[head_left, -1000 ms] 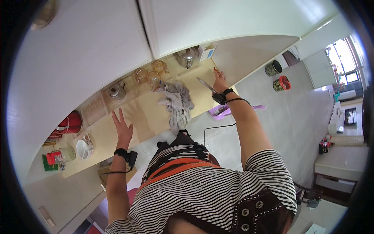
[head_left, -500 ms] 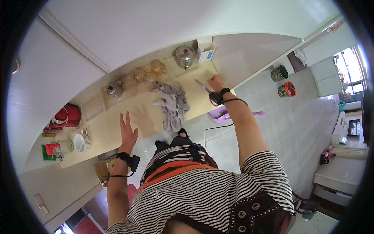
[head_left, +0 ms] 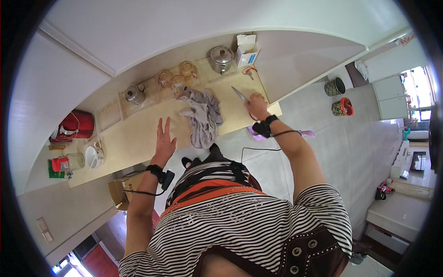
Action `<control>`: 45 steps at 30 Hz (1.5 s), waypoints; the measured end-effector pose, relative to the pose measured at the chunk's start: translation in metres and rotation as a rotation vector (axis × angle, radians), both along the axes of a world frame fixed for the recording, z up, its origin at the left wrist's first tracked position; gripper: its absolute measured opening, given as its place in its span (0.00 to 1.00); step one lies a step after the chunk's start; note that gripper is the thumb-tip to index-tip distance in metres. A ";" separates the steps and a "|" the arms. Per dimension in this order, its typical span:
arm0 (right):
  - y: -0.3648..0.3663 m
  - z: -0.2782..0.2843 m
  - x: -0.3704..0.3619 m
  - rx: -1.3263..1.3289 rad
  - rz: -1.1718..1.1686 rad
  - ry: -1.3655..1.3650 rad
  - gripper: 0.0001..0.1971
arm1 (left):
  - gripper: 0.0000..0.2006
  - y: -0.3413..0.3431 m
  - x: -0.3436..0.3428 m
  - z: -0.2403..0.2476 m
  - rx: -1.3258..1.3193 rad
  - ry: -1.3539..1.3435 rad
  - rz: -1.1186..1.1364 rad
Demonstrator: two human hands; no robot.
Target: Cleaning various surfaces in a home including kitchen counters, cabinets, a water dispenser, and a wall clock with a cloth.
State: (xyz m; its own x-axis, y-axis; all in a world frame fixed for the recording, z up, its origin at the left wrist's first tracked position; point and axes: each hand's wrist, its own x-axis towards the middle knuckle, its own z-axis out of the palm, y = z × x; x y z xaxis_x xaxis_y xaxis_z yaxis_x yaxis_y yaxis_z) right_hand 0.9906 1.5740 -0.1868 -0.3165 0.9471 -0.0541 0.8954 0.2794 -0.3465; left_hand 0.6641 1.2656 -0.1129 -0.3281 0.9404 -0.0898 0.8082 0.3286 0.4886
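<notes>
The right hand (head_left: 258, 106) has moved onto the scissors (head_left: 240, 95), handles likely facing it for reach; grip unclear. Centre-left, the left hand (head_left: 164, 145) hangs open

A crumpled grey cloth (head_left: 205, 121) lies on the counter (head_left: 136, 129). Left of it, the open left hand (head_left: 164, 144); right of it, the right hand (head_left: 258, 106), overlapping scissors (head_left: 239, 94).

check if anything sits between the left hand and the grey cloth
Nothing visible stands in the way: between the left hand and the grey cloth to its right, only the counter shows.
</notes>
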 end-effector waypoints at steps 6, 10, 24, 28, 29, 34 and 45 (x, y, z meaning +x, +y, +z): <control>-0.018 -0.030 0.031 0.106 0.170 -0.136 0.20 | 0.52 0.008 0.006 -0.004 0.019 0.020 -0.041; -0.012 -0.049 0.026 -0.015 0.219 -0.033 0.18 | 0.47 0.040 0.021 0.005 0.069 -0.023 -0.076; -0.083 -0.021 -0.029 -0.239 0.580 0.044 0.13 | 0.40 0.085 0.057 -0.044 -0.269 0.188 -0.466; -0.078 -0.019 0.028 -0.365 0.542 -0.021 0.13 | 0.42 0.077 0.047 -0.058 -0.237 0.164 -0.481; -0.075 -0.019 0.043 -0.359 0.531 0.046 0.13 | 0.43 0.075 0.046 -0.059 -0.244 0.162 -0.490; -0.018 -0.035 0.070 -0.206 0.201 0.090 0.18 | 0.44 0.077 0.041 -0.057 -0.196 0.145 -0.546; 0.052 -0.044 0.032 0.359 0.234 -0.495 0.23 | 0.29 0.052 0.027 -0.037 0.132 -0.195 -0.255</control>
State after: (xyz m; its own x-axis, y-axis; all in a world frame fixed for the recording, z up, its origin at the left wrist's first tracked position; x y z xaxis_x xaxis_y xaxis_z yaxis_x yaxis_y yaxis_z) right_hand 1.0222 1.6255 -0.2311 -0.5351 0.8426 0.0601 0.8267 0.5077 0.2424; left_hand 0.6910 1.3174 -0.1503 -0.0692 0.9976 -0.0002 0.7433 0.0517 0.6669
